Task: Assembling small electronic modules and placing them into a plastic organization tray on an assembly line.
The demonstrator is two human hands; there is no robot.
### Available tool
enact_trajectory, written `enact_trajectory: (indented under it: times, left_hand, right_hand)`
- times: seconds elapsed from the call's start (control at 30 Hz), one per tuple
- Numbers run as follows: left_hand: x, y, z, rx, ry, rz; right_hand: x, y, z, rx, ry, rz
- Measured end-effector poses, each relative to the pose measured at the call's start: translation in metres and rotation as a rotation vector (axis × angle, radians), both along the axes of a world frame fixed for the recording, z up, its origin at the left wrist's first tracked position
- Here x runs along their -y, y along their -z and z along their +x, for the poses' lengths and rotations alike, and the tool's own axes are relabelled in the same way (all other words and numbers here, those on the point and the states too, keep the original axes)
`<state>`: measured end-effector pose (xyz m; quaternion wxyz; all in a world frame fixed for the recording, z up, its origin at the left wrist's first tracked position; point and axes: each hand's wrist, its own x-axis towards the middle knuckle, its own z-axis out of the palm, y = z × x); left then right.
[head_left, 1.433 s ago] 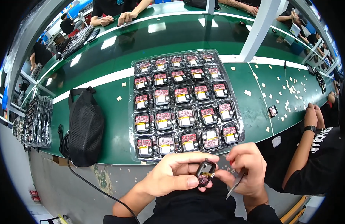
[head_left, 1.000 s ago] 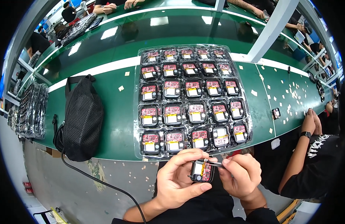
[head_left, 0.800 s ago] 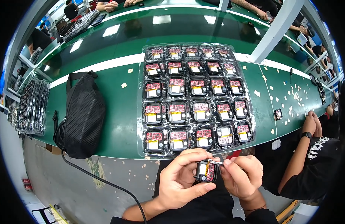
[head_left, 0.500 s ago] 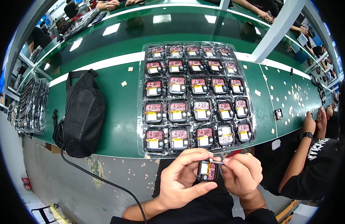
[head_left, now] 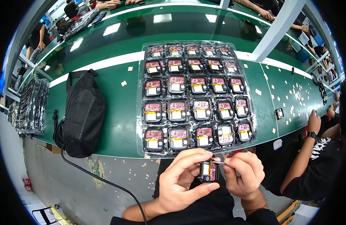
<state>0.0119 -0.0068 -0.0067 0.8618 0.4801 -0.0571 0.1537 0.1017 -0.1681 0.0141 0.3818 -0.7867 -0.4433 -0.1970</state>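
Observation:
My left hand [head_left: 182, 180] is closed round the edges of a small black watch-like case [head_left: 209, 172] with its inside facing up. A red circuit board, a yellow strip and a silvery-white block show in it. In my right hand [head_left: 244, 174], thumb and fingers pinch a thin metal tool [head_left: 220, 163], perhaps tweezers. Its tip lies at the far edge of the case; whether it touches is too small to tell. Just beyond my hands, a clear plastic tray [head_left: 140, 144] holds rows of similar open cases with red boards.
A black mesh bag [head_left: 85, 112] with a cable lies left on the green table [head_left: 120, 131]. Stacked trays [head_left: 32, 107] stand at the far left. Small pale squares and a loose case [head_left: 279, 113] lie to the right, near another person's arm [head_left: 306, 144]. A grey post [head_left: 278, 32] rises behind.
A small white bit seen at the tool's tip no longer shows there. My hands have barely shifted. The neighbour's hands at the right have moved.

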Motion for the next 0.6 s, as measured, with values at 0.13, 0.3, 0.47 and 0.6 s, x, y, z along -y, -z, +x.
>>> enact_trajectory:
  times: [0.13, 0.3, 0.47, 0.6]
  left_hand:
    - [0.002, -0.001, 0.000, -0.032, -0.028, 0.025]
    - [0.004, -0.002, -0.001, -0.052, -0.049, 0.037]
    - [0.007, -0.008, 0.003, -0.047, -0.083, 0.062]
    - [0.005, -0.011, 0.007, -0.099, -0.092, 0.156]
  right_hand:
    - [0.001, 0.003, -0.001, 0.057, 0.035, -0.027]
    - [0.000, 0.005, -0.002, 0.054, 0.026, -0.011]
    - [0.000, 0.007, -0.003, 0.074, 0.028, -0.017]
    - [0.002, 0.004, -0.001, 0.081, 0.034, -0.052]
